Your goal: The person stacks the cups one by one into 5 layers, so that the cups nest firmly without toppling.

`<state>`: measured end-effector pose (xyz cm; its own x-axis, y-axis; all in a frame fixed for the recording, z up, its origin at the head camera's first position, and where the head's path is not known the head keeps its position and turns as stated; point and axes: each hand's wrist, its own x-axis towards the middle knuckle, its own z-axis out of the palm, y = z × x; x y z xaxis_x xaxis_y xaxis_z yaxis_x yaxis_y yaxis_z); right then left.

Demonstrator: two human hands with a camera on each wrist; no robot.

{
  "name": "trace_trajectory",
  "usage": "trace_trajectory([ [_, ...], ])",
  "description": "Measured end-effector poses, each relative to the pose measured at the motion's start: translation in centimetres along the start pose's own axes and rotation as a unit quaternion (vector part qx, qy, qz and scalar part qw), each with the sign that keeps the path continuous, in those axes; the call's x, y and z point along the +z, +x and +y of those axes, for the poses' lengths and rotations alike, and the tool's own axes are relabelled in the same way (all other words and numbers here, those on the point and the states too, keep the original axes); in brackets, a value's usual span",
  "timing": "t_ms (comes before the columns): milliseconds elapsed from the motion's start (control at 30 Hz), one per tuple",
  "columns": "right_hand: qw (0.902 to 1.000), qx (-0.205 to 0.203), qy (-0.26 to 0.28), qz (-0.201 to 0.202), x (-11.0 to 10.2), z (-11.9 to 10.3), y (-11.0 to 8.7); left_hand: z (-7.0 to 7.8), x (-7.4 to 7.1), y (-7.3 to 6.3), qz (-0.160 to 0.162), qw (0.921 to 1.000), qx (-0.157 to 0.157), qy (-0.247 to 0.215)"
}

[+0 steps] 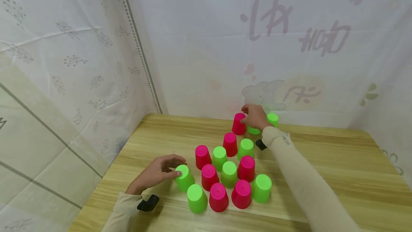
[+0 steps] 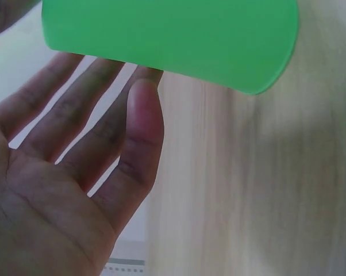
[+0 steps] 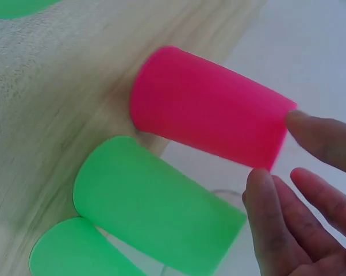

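At the left of the cup group, my left hand (image 1: 156,171) reaches around the top of an upside-down green cup (image 1: 185,181), thumb at its near side. Close up in the left wrist view, its fingers are spread and fairly straight, tips partly hidden behind the green cup (image 2: 173,40). My right hand (image 1: 255,116), at the back of the table, pinches the top of an upside-down pink cup (image 1: 239,124). Thumb and a finger meet opposite edges of that pink cup (image 3: 210,106) in the right wrist view, while the other fingers stay off it.
Several more green and pink cups, all upside down, stand between the hands, including a front pink cup (image 1: 219,198). Beside the right hand are green cups, one (image 1: 272,119) partly hidden. Printed cloth (image 1: 199,46) hangs behind the wooden table (image 1: 338,174).
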<state>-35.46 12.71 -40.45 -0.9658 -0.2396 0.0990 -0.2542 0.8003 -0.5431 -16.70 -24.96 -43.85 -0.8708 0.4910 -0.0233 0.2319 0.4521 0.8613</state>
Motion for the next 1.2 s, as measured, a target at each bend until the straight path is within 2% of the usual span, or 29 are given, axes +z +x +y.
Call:
trace_trajectory([
  [200,0.9959,-0.014,0.089,-0.005,-1.9,0.6,-0.7,-0.9,-0.1,-0.5,-0.033,0.9979,0.017,-0.053],
  [367,0.9921,-0.025,0.122,-0.015,-3.2,1.4,-1.7,-1.6,0.0,-0.5,-0.045,0.996,0.023,-0.074],
  [633,0.9847,-0.027,0.171,-0.016,-4.5,2.4,-4.2,-1.6,0.4,-0.2,-0.034,0.9978,0.039,-0.042],
  [867,0.9763,-0.042,0.212,-0.004,-5.5,3.2,-7.7,-1.7,0.5,0.1,-0.02,0.9978,0.054,-0.032],
  [1067,0.9688,-0.05,0.243,-0.001,-5.3,4.4,-11.2,-1.3,-0.6,0.7,-0.007,0.9982,0.043,-0.04],
  [1200,0.9626,-0.058,0.264,-0.012,-4.6,5.2,-13.5,-0.8,-2.0,1.6,0.017,0.9987,0.039,-0.027],
])
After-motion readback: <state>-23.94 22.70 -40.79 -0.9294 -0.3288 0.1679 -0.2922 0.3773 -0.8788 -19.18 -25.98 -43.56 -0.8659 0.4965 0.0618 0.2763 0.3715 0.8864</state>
